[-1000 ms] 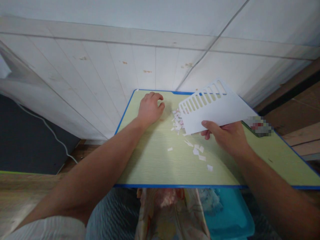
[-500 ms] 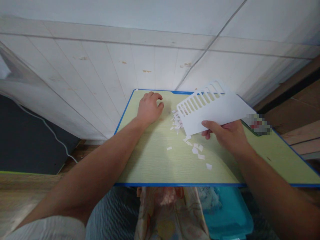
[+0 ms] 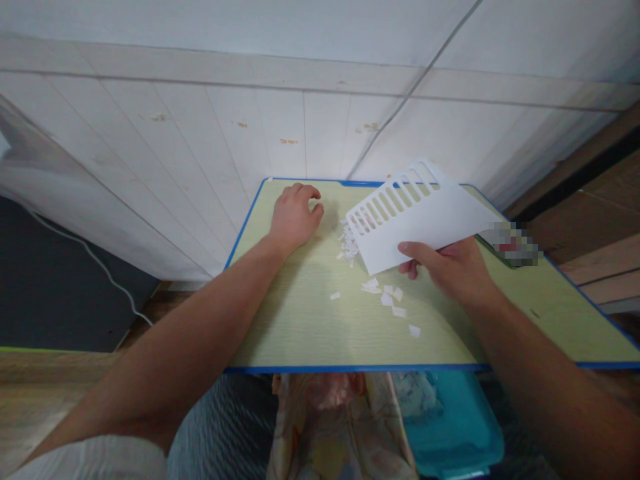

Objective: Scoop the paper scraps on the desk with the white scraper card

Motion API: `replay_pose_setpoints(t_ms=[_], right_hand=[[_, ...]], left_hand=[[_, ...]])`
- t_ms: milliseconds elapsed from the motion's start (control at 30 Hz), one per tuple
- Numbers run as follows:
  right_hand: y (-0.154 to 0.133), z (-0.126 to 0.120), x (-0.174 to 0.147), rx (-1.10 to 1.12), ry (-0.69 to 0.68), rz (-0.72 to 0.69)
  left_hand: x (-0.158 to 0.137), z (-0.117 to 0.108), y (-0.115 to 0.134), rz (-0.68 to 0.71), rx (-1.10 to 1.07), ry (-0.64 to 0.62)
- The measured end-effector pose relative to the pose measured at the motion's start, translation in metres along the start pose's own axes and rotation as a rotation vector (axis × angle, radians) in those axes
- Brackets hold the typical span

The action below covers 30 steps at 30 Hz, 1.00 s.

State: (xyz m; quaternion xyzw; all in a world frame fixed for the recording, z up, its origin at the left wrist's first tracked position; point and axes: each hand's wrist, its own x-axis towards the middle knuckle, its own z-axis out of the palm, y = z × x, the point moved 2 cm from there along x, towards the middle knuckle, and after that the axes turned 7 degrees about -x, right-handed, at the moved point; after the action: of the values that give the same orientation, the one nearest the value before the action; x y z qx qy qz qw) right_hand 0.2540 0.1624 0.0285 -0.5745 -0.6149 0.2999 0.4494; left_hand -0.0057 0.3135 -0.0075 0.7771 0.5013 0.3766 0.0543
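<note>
The right hand pinches a white sheet along its near edge, the thumb on top and the fingers curled beneath. The sheet is over the right half of the table, tilted, its row of long slots turned toward the table's far edge; whether its lower corner touches the tabletop cannot be told.

The left hand is near the table's far left corner, loosely curled, with a gap between thumb and forefinger. Whether it rests on the surface is unclear.

Between the hands, a heap of paper scraps lies just beside the sheet's left end and partly under it; a few show through the slots. Loose pieces are scattered from there toward the near edge, one lying apart to the left.

A pixelated object lies by the table's right edge, beyond the right wrist. Below the near edge are a patterned cloth and, right of it, a blue bin.
</note>
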Motion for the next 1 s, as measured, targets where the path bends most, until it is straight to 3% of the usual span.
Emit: replay_pose_setpoints(t_ms=[167, 333, 433, 533, 633, 833, 1000], right_hand=[[0.005, -0.001, 0.0, 0.053, -0.104, 0.039], [0.005, 0.001, -0.001, 0.047, -0.098, 0.001], [0.006, 0.001, 0.0, 0.0, -0.145, 0.055], [0.003, 0.0, -0.001, 0.008, -0.075, 0.07], [-0.01, 0.009, -0.006, 0.013, -0.063, 0.014], [-0.03, 0.042, -0.016, -0.061, -0.241, 0.003], [-0.017, 0.037, -0.013, -0.127, -0.2, 0.058]], left_hand=[[0.001, 0.001, -0.001, -0.003, 0.006, -0.001], [0.001, 0.0, -0.001, -0.005, 0.01, -0.01], [0.0, -0.001, 0.0, -0.017, 0.006, -0.011], [0.0, -0.001, 0.001, -0.019, -0.003, -0.009], [0.0, -0.001, 0.002, -0.01, 0.0, -0.009], [0.001, 0.0, 0.001, -0.008, 0.004, -0.049], [0.002, 0.002, -0.002, 0.01, 0.014, -0.008]])
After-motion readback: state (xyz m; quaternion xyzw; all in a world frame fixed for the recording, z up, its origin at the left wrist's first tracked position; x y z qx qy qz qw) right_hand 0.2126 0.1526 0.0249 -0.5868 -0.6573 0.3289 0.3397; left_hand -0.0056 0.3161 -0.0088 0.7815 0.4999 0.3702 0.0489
